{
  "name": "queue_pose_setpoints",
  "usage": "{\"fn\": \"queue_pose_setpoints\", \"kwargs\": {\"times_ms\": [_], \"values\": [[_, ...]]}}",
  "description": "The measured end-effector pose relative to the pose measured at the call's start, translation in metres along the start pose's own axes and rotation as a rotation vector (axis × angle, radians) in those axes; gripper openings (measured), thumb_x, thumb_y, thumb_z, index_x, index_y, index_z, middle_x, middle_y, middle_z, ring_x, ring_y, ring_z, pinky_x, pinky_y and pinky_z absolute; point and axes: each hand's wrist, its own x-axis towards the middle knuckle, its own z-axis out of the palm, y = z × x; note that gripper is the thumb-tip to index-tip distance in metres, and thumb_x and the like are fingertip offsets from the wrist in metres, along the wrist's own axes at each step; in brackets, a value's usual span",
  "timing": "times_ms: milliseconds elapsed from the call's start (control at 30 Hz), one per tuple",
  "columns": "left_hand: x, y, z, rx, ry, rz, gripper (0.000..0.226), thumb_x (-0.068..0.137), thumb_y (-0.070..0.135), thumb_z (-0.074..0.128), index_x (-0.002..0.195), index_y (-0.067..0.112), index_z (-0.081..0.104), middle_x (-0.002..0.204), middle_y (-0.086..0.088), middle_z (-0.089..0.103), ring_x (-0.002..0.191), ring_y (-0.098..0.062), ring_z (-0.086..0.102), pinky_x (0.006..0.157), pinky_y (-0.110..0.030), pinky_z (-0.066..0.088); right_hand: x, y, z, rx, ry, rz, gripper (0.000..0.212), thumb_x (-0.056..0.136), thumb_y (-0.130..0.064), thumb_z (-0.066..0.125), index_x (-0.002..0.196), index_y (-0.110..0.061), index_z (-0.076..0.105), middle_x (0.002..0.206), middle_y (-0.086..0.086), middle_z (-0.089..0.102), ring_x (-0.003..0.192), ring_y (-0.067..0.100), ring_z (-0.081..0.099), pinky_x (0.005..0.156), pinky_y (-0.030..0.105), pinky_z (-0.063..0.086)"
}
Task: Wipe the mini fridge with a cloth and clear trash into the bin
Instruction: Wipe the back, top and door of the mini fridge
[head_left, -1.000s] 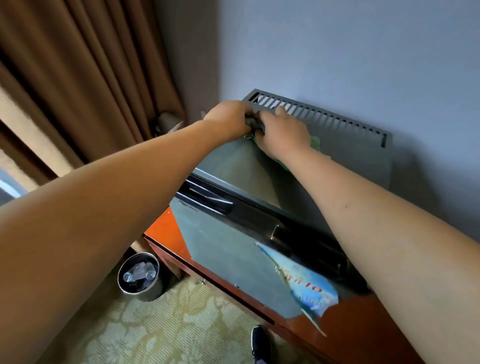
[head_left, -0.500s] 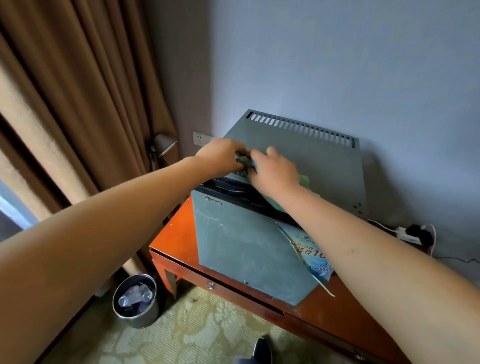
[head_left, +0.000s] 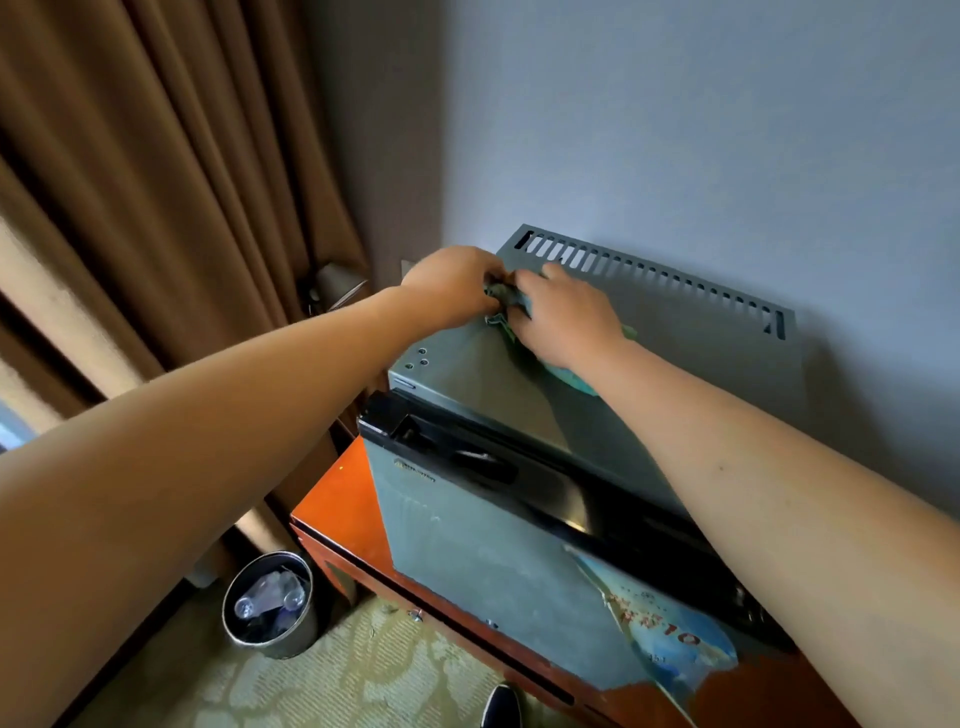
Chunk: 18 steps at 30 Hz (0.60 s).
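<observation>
Grey sheet metal covers the mini fridge (head_left: 675, 364), which stands on an orange-brown wooden tabletop (head_left: 332, 504) against the pale far wall. Both arms reach over its black door trim to the far left part of its top. There the left hand (head_left: 452, 283) and the right hand (head_left: 563, 319) meet on a green cloth (head_left: 501, 299). The left fingers are curled around a bunched end of it. The right hand lies palm down over the rest, fingers closed on the fabric, with a green edge showing beside the wrist on the near side. Just beyond the hands runs a row of vent slots (head_left: 649, 275) along the fridge's far edge.

A torn blue sticker (head_left: 670, 639) peels from the lower right of the fridge door. On the floor to the near left, on patterned carpet, stands a round metal bin (head_left: 270, 636) holding clear plastic bottles, well apart from the fridge. Brown curtains (head_left: 156, 182) hang at the left, and a small lamp head (head_left: 335, 280) shows between them and the fridge. A dark shoe (head_left: 501, 706) shows at the bottom edge.
</observation>
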Motion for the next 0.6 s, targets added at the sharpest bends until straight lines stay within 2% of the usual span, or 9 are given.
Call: {"fn": "queue_pose_setpoints", "kwargs": {"times_ms": [267, 367, 600], "values": [[0.089, -0.022, 0.008, -0.012, -0.015, -0.106, 0.034, 0.085, 0.025, 0.07, 0.119, 0.031, 0.07, 0.113, 0.008, 0.071, 0.101, -0.019, 0.063, 0.084, -0.039, 0.055, 0.085, 0.044, 0.034, 0.038, 0.062, -0.036, 0.032, 0.096, -0.039, 0.048, 0.122, -0.023, 0.057, 0.107, 0.009, 0.053, 0.093, 0.036, 0.06, 0.066, 0.037, 0.04], [0.115, -0.026, 0.011, 0.012, -0.007, -0.13, 0.034, 0.086, 0.024, 0.068, 0.119, 0.031, 0.069, 0.112, 0.008, 0.071, 0.099, -0.02, 0.063, 0.078, -0.034, 0.052, 0.111, 0.057, 0.042, 0.024, 0.083, -0.061, 0.031, 0.096, -0.037, 0.049, 0.121, -0.02, 0.058, 0.106, 0.009, 0.053, 0.089, 0.037, 0.061, 0.064, 0.037, 0.039], [0.142, -0.036, 0.013, 0.02, 0.008, -0.216, 0.032, 0.086, 0.021, 0.067, 0.116, 0.03, 0.069, 0.11, 0.005, 0.072, 0.099, -0.022, 0.064, 0.08, -0.037, 0.055, 0.15, 0.066, 0.055, 0.042, 0.089, -0.078, 0.031, 0.096, -0.037, 0.049, 0.121, -0.023, 0.059, 0.102, 0.008, 0.053, 0.086, 0.037, 0.06, 0.064, 0.035, 0.037]]}}
